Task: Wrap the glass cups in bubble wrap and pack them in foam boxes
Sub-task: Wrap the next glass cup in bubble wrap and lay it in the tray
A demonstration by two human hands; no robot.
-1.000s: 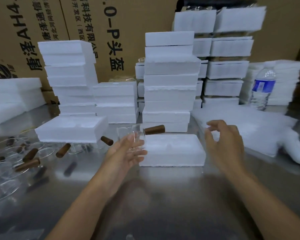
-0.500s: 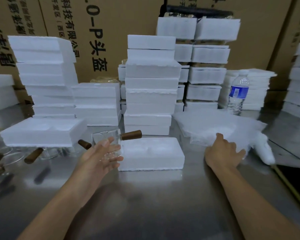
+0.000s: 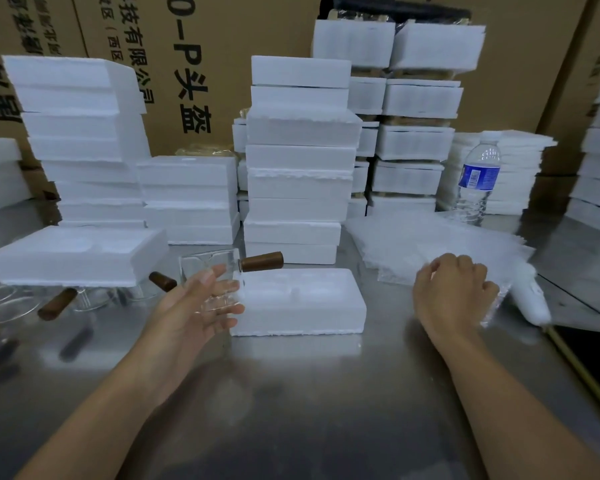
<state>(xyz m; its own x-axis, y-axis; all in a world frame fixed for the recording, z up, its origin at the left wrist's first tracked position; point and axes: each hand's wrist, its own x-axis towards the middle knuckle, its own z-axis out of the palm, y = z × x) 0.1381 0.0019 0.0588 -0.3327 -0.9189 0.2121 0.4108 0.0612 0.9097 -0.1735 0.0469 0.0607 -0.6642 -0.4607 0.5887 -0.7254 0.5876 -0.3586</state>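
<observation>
The left hand (image 3: 194,306) has hardly shifted since half a second ago. It holds the glass cup (image 3: 208,268) off the bench (image 3: 309,393), its fingers (image 3: 219,272) loosely curved round the clear body. The cup's brown handle (image 3: 262,261) points right, above the back left corner of the open foam box (image 3: 302,306). That box lies on the bench just right of those fingers, nearly touching them. The change is on the right. The right hand (image 3: 452,289) lay flat with fingers spread on the bubble wrap (image 3: 430,240). Now its fingers (image 3: 465,268) are curled tight together, bunching a sheet, and the sheet's near edge lifts off the bench just right of the knuckles.
</observation>
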